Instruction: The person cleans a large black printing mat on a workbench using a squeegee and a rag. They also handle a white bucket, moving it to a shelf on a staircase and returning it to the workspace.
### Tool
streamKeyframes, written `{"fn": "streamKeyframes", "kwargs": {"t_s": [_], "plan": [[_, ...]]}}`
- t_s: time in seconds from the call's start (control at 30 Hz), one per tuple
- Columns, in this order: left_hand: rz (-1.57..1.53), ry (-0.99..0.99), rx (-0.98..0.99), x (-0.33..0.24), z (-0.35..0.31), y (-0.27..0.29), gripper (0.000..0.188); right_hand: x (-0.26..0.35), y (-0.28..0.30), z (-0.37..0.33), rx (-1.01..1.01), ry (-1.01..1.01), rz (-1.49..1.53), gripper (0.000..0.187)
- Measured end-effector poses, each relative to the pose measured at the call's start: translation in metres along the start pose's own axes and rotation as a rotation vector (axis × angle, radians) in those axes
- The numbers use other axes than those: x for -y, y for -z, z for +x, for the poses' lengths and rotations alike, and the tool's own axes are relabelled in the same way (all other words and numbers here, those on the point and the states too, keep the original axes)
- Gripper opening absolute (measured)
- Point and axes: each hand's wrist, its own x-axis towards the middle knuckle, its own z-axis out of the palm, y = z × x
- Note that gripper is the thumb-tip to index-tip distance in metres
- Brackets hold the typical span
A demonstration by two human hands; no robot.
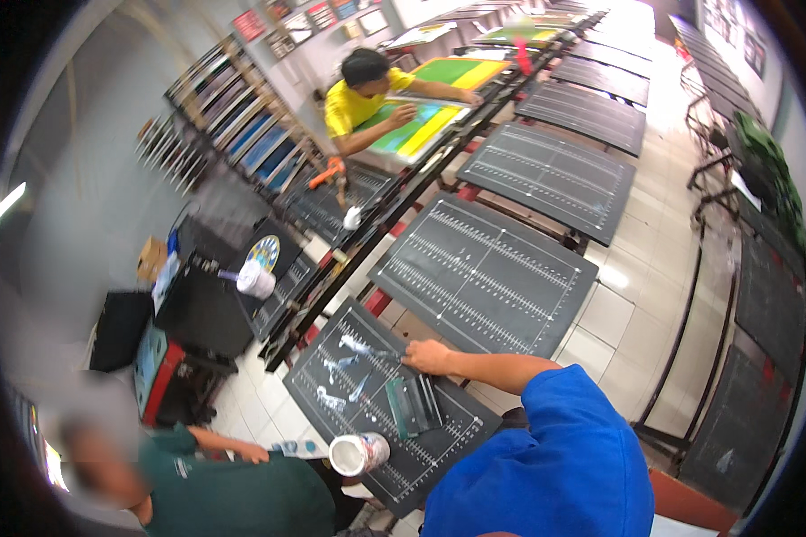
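Note:
My right arm, in a blue sleeve, reaches across a black gridded board point(457, 421). My right hand point(430, 357) is closed at the board's far edge. A thin, dark, streaked thing point(387, 355) reaches from my fingers toward the pale smears point(333, 400) on the board; its kind is unclear. Near my hand lies a dark green flat scraper point(414, 405) with a metal edge. An open white tub point(359, 455) stands at the board's near left edge. My left hand is not in view.
A person in a dark green shirt point(233, 488) stands left beside the board, one hand near a card with blue patches point(300, 447). Another in yellow point(347, 109) works over a green and yellow screen frame point(412, 130). More gridded boards point(484, 273) run along a rail.

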Motion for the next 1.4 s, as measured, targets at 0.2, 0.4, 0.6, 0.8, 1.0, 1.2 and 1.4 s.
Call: {"fn": "streamKeyframes", "kwargs": {"t_s": [0.2, 0.4, 0.6, 0.8, 1.0, 1.2, 1.4], "plan": [[0.175, 0.046, 0.098, -0.001, 0.022, -0.067, 0.036, -0.010, -0.005, -0.045, 0.077, -0.028, 0.071, 0.019], [0.242, 0.086, 0.105, -0.001, 0.026, -0.066, 0.035, -0.002, 0.041, -0.089, -0.008, -0.114, 0.253, 0.028], [-0.094, 0.295, 0.046, 0.010, 0.011, 0.094, 0.029, -0.015, 0.047, -0.059, -0.357, -0.596, 1.015, 0.022], [-0.289, 0.300, -0.141, 0.048, -0.007, 0.088, 0.038, -0.047, -0.014, -0.021, -0.261, -1.143, 1.364, 0.017], [-0.449, 0.239, -0.210, 0.081, -0.070, 0.090, 0.038, -0.039, 0.016, -0.033, -0.367, -1.170, 1.391, 0.018], [-0.523, 0.152, -0.271, 0.106, -0.065, 0.101, 0.042, -0.001, 0.121, -0.010, -0.364, -0.858, 1.385, 0.016], [-0.587, 0.037, -0.210, 0.083, -0.046, 0.078, 0.045, 0.137, 0.164, 0.042, -0.094, -0.459, 1.279, 0.019]]}}
